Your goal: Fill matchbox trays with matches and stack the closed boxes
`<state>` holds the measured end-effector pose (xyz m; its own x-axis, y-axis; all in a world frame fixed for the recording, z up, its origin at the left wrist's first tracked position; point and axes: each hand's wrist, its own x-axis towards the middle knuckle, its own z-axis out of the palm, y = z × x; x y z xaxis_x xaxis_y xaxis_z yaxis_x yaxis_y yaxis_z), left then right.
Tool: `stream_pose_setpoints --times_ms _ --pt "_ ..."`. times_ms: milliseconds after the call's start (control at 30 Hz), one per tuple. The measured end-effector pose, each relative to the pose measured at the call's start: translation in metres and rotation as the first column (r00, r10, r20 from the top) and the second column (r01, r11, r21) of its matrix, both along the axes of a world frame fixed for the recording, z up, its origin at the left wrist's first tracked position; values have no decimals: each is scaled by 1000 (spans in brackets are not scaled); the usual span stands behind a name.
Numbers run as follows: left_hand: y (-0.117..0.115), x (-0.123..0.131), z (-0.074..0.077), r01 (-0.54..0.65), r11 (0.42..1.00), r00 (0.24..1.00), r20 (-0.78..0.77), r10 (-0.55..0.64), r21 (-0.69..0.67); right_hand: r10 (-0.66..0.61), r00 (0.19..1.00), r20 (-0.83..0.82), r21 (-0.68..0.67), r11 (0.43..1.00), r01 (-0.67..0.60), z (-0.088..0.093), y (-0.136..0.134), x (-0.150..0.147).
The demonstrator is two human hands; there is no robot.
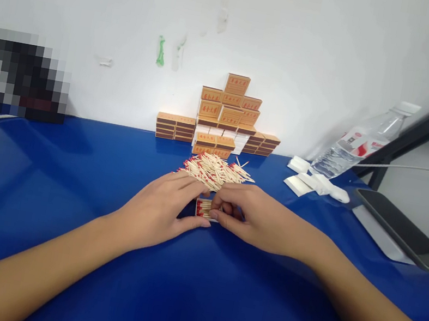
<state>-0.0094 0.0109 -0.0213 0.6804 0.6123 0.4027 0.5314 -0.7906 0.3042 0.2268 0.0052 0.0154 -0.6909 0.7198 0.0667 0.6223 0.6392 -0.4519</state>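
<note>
A small white matchbox tray (197,207) filled with red-tipped matches (203,208) lies on the blue table in front of me. My left hand (160,206) spans it from the left, thumb along the near edge and fingertips at the far edge, gripping it. From the right, my right hand (245,210) reaches over the tray with curled fingers, thumb and forefinger pinched at the matches inside; its palm hides the tray's right end. Just behind both hands spreads a loose heap of matches (213,170), heads pointing several ways.
Orange matchboxes (229,113) stand stacked against the wall, with lower piles (174,127) beside them. To the right are white tray pieces (297,183), a tilted water bottle (356,146) and a phone (405,230) on a stand. A pixelated dark object (26,75) is at left.
</note>
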Motion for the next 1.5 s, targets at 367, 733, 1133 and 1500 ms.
stream_pose_setpoints --times_ms 367,733,1133,1500 --pt "-1 -1 0 2 1000 1000 4 -2 -3 52 998 -21 58 997 -50 3 -3 -1" --pt "-1 0 0 3 1000 1000 4 -3 -9 19 1000 4 60 998 -19 4 -5 -2" --pt "0 0 0 1 1000 1000 -8 -1 -3 13 999 -36 99 995 -10 1 -7 -4" --pt "0 0 -1 -3 1000 1000 -5 3 2 -1 1000 -13 124 992 3 -1 -6 -3"
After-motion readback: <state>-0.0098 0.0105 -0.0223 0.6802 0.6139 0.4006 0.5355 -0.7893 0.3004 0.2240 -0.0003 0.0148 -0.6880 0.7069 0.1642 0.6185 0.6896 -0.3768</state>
